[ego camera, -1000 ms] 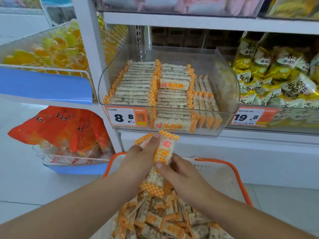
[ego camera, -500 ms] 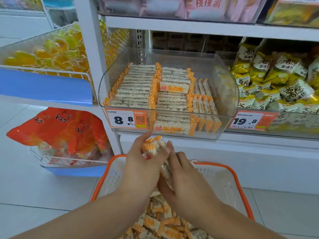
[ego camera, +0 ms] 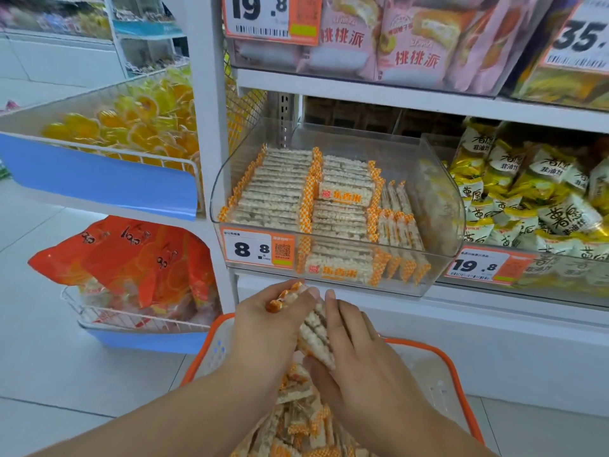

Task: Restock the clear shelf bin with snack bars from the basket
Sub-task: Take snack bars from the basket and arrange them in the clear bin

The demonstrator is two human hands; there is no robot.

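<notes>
Where a second ago a single orange-checked, clear-wrapped snack bar stood pinched upright between fingertips, both hands have since closed together over a small bundle of bars (ego camera: 314, 328) above the orange-rimmed white plastic basket (ego camera: 438, 364). The left hand (ego camera: 270, 321) clasps the bundle's top and the right hand (ego camera: 356, 354) cups its side, each grip clenched on it. The bundle appears squared for stocking; the clear plastic shelf bin (ego camera: 441, 206) waits just above, its right side unfilled.
</notes>
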